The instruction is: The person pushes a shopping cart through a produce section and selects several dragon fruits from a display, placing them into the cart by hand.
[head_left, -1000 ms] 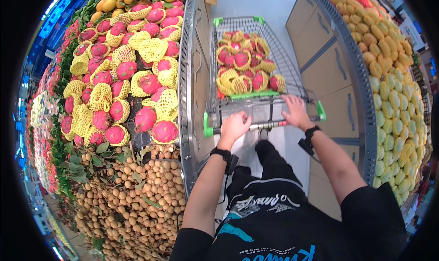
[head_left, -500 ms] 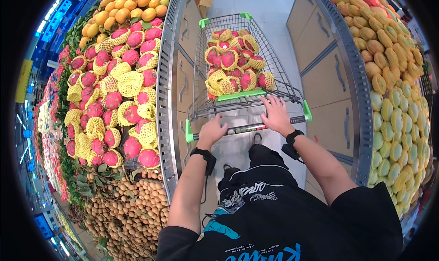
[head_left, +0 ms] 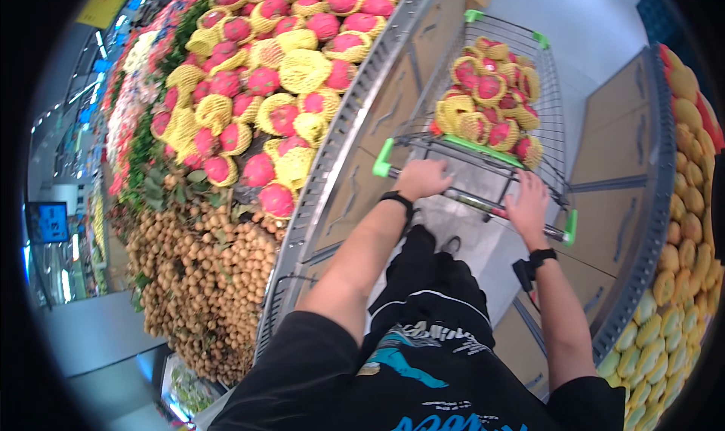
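Note:
A wire shopping cart with green corner pieces holds several pink dragon fruits (head_left: 491, 87) in yellow foam nets. My left hand (head_left: 423, 180) is closed around the left part of the cart's dark handle (head_left: 474, 201). Farther right along that bar lies my right hand (head_left: 529, 204). Its palm rests on the handle while the fingers stretch out past it toward the basket (head_left: 555, 106). Both wrists wear black bands.
On the left, a display stand (head_left: 343, 118) bears netted dragon fruits (head_left: 264, 80) and a heap of small brown round fruits (head_left: 208, 272). To the right, another stand (head_left: 658, 178) carries mangoes (head_left: 668, 287). Drawer cabinets (head_left: 615, 118) flank the tiled aisle (head_left: 604, 23).
The view has turned, so the cart now sits farther right and tilted. The left display fills more of the picture, the right one less. Both hands remain at the handle.

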The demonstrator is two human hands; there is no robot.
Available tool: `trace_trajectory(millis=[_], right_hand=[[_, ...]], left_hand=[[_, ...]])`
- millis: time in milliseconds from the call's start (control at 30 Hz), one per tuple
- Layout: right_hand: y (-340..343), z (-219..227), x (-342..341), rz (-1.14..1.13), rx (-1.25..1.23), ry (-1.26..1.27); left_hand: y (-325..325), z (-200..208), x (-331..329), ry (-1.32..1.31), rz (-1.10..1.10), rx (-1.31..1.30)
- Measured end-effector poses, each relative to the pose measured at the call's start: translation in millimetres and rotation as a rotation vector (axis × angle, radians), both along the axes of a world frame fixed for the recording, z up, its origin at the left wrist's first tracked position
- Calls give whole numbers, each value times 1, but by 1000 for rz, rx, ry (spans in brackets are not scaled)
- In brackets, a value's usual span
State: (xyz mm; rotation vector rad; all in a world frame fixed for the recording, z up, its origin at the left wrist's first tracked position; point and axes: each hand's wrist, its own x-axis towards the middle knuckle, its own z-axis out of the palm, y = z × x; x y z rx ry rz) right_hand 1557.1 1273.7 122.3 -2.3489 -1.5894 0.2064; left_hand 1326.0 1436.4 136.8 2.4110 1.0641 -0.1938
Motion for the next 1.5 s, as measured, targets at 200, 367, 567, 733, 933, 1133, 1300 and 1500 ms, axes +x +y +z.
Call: trace_trajectory(millis=[200,367,567,733,933,1133,1300,1500], right_hand=[[26,-5,13,13,12,0],[56,2,12,-5,-16,44],[86,10,9,26,-30,63],[126,1,0,31,-57,95],[146,-8,-3,7,-107,59],[162,-19,-4,28,-110,112],[169,-34,14,66,-131,125],[217,-38,9,96,-78,116]], left_hand=[[28,2,14,51,25,-69],[65,6,20,162,-5,-158],[108,1,22,150,27,-396],[153,-31,11,-80,82,-405],[168,-42,11,-234,100,-319],[183,-50,8,-265,55,-396],[196,-52,9,-387,107,-402],[220,-71,10,-636,204,-393]])
